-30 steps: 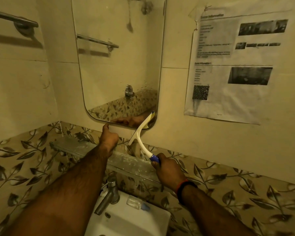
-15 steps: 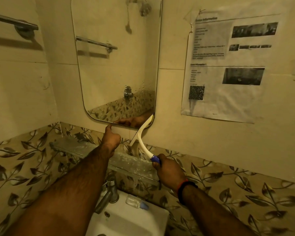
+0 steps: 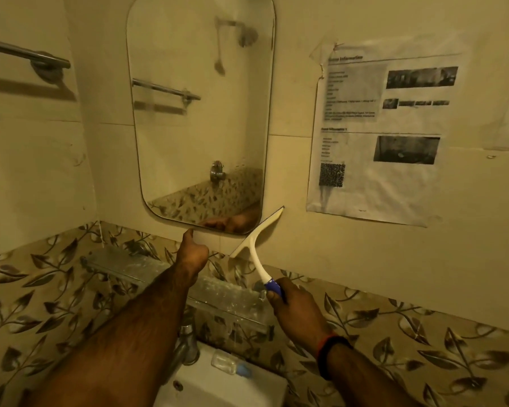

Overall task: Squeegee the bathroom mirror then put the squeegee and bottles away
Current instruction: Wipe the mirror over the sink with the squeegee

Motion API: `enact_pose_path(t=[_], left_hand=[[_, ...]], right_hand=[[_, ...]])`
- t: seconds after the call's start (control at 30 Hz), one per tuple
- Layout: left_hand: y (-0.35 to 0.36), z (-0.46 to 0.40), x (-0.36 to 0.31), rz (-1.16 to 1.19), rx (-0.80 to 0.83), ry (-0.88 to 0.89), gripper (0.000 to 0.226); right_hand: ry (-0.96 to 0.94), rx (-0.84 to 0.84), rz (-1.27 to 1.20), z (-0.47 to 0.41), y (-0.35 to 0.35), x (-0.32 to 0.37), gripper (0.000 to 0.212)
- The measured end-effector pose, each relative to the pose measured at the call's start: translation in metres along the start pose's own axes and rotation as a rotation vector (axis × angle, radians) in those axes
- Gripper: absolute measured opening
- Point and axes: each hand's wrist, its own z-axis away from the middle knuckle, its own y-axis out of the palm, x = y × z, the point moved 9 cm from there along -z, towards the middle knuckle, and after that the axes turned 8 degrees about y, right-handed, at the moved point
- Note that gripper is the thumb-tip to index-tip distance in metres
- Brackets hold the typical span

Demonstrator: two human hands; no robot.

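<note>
At mirror [image 3: 200,113] bottom right corner: right hand [image 3: 294,306] grips squeegee [image 3: 256,239] by blue handle end (light, stiff, rubber edge flexes); left hand [image 3: 193,254] curled, thumb near rim

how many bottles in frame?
1: a small clear plastic bottle with a blue cap, lying on its side on the white ceramic sink rim behind the tap. Others may be outside the view.
</note>
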Motion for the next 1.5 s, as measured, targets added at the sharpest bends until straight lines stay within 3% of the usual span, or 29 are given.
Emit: enact_pose_path(t=[0.5,0.7,0.8,1.03,1.2,1.5], left_hand=[[-0.003,-0.007,-0.002,-0.025,0.063,0.009,0.076],[-0.007,-0.002,-0.007,-0.042,0.076,0.017,0.069],[-0.005,-0.004,-0.009,-0.026,0.12,0.055,0.051],[-0.006,-0.01,-0.011,-0.11,0.168,0.059,0.055],[-0.008,-0.018,-0.01,-0.156,0.146,0.048,0.058],[-0.008,-0.018,-0.013,-0.189,0.169,0.013,0.073]], right_hand=[[0.021,-0.094,-0.11,0.022,0.004,0.005,0.019],[-0.175,-0.186,-0.265,-0.011,-0.028,0.097,0.009],[-0.273,-0.205,-0.42,-0.041,-0.054,0.16,0.013],[-0.421,-0.287,-0.493,-0.102,-0.118,0.286,0.024],[-0.413,-0.302,-0.535,-0.128,-0.139,0.319,0.019],[-0.377,-0.289,-0.538,-0.154,-0.145,0.337,0.033]])
